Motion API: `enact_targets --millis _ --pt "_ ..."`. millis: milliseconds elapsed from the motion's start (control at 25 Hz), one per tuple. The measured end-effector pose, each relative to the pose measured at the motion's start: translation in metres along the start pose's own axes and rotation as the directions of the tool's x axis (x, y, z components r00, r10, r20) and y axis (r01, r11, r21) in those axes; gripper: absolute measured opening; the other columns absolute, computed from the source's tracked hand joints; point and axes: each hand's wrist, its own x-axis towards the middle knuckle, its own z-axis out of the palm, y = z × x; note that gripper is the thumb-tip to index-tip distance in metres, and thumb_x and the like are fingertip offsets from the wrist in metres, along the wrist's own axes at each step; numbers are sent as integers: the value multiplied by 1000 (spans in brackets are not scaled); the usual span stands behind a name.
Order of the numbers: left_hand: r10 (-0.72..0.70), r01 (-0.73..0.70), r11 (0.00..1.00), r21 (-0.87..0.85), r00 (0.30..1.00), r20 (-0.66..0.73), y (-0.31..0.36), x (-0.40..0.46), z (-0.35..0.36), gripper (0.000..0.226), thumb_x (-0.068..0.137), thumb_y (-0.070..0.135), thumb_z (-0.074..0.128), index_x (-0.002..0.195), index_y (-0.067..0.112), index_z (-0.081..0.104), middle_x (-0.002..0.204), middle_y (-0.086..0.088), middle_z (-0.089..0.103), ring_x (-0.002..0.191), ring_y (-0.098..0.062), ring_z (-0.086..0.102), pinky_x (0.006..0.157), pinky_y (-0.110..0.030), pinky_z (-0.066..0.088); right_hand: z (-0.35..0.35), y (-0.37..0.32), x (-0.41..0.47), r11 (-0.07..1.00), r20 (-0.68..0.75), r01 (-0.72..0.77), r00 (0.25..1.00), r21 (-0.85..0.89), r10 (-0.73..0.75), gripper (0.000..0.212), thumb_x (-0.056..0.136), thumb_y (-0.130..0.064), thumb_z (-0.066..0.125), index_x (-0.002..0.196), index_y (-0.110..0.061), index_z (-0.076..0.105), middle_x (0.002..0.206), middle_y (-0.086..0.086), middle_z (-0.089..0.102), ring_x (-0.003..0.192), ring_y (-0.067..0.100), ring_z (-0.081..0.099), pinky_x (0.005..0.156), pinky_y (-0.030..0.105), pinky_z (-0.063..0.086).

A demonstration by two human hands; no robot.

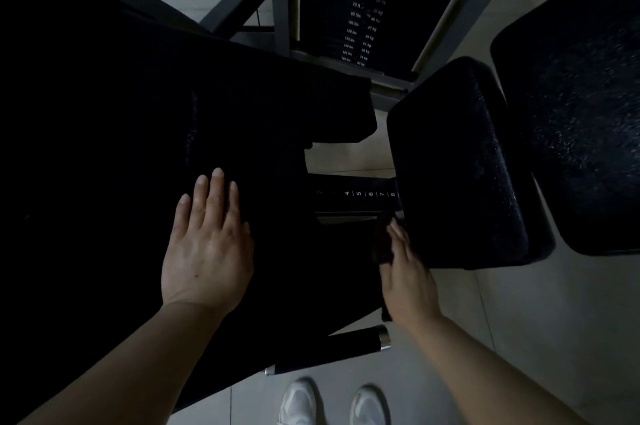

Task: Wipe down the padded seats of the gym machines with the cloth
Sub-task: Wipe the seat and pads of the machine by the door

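Head view, dim light. Left hand lies flat, fingers straight and spread, on the big dark padded seat at left; it grasps nothing, likely bracing the body while leaning over.

Right hand presses a dark cloth against the near-left side edge of the smaller padded seat. Fingers look mostly straight along the pad edge; cloth sits under and beside the palm, so it's pushed rather than bunched, though the curl of the hidden thumb can't be told. Judged step: wiping the side face of that pad, its top not obviously being worked.

A third pad sits just beside it at right. Numbered adjustment bar runs between the two nearer seats, weight stack behind. White shoes on the tiled floor, chrome-tipped handle near the right wrist.
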Motion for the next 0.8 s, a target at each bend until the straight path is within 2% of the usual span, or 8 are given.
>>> enact_targets --millis 120,160,240,320,440,600,680,800 --pt "-2 2 1000 -7 1000 -18 0 0 1 58 97 33 18 144 0 28 155 -17 18 145 -29 13 116 -44 11 8 -31 -5 968 -56 -217 973 126 225 56 95 -26 28 149 -11 24 152 -10 9 145 17 18 117 34 21" --pt "-1 0 1000 -6 1000 -20 1 1 2 58 97 33 18 143 -1 29 155 -18 18 145 -30 13 116 -44 12 13 -54 -13 967 -91 -222 968 123 233 59 92 -30 22 148 -10 27 151 -8 11 145 19 19 118 34 18" --pt "0 0 1000 -3 1000 -16 1 1 2 58 97 33 18 143 -1 29 155 -18 18 145 -30 13 116 -44 11 22 -104 -32 987 -90 -96 990 126 108 64 87 -34 17 146 -13 28 153 -7 16 145 17 16 117 35 12" --pt "1 -1 1000 2 1000 -7 0 0 1 58 97 32 19 144 -1 29 155 -18 17 145 -30 13 116 -44 11 20 -131 -43 991 18 76 997 108 -78 64 85 -34 16 148 -18 13 156 -8 8 146 11 4 117 38 2" --pt "3 -3 1000 7 1000 -9 0 1 0 58 97 32 19 144 -1 28 156 -17 17 145 -29 12 116 -43 11 10 -96 -20 968 67 242 967 71 -246 65 88 -29 28 149 -19 9 158 -9 5 146 8 1 118 36 1" --pt "-5 5 1000 -2 1000 -14 0 1 0 58 97 32 18 144 0 29 155 -17 18 145 -30 14 116 -44 12 5 -21 6 992 -21 -3 1000 129 6 58 90 -5 50 146 -11 32 154 -7 21 144 13 17 118 41 19" --pt "-2 1 1000 -7 999 -32 0 2 1 57 96 31 20 143 -1 31 155 -18 20 144 -30 15 115 -44 13 6 -16 9 971 -79 -139 984 192 157 55 93 -5 47 146 -11 32 153 -5 23 143 16 23 116 42 25" --pt "0 -5 995 -101 999 -51 -2 3 -3 56 96 29 21 141 -1 38 153 -17 25 144 -29 19 115 -42 14 10 -58 -2 935 -87 -278 949 219 303 53 97 -10 39 148 -16 23 156 -1 22 144 17 20 117 32 17"
